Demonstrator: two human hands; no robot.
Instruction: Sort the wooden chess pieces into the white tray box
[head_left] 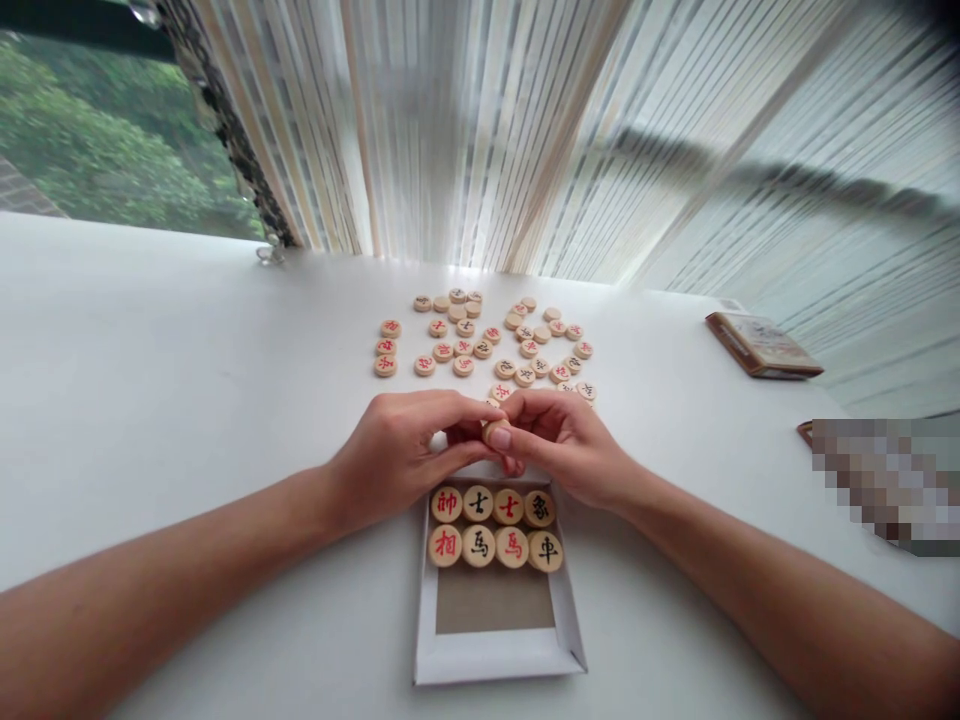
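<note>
Just beyond the far edge of a white cardboard box tray (499, 655), my two hands meet. Between the fingertips of my left hand (409, 435) and my right hand (574, 435) is a round wooden xiangqi piece (493, 433); its face is hidden. Both hands are closed in a pinch on it, the right thumb lying across its near side. Inside the tray, two rows of pieces with red or black characters lie face up at the far end, among them a red piece (445, 546) and a black piece (545, 551). Brown bottom shows at the near end.
Many loose xiangqi pieces (463, 366) lie scattered on the white table (225, 340) beyond my hands, some stacked, some blank side up. A flat brown-edged box (765, 345) lies at the right, with a blurred-out object (885, 480) nearer. String curtains (465, 130) hang behind.
</note>
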